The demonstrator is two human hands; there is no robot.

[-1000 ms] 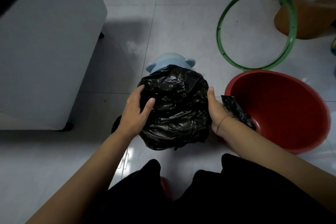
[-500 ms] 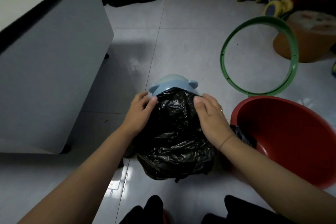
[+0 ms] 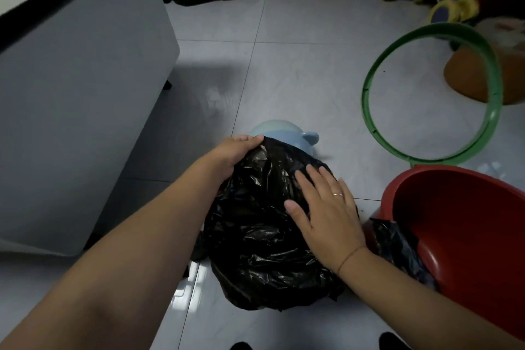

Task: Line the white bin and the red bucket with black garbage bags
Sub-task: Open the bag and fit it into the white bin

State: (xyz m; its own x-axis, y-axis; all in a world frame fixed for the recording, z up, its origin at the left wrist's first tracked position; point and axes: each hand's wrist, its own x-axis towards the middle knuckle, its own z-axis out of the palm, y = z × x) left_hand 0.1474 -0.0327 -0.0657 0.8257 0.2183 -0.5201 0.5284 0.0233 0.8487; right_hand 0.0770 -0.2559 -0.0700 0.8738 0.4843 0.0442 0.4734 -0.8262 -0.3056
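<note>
A crumpled black plastic garbage bag (image 3: pixel 264 224) is draped over a pale blue plastic bin with small ear-shaped handles (image 3: pixel 287 136) at the centre of the grey tiled floor (image 3: pixel 298 65). The bag's far edge at 11 o'clock is gripped by the clenched fingers of the left hand (image 3: pixel 235 150), while the right hand (image 3: pixel 326 210) is laid flat on the bag at 2 o'clock, fingers released and spread. A round red plastic bucket (image 3: pixel 466 224) is positioned at 3 o'clock, just beside the bin, with a second black bag (image 3: pixel 397 250) hung over its near rim.

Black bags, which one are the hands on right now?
The big bag in the middle, with both hands on it. The small one hangs over the red bucket's rim, untouched.
</note>
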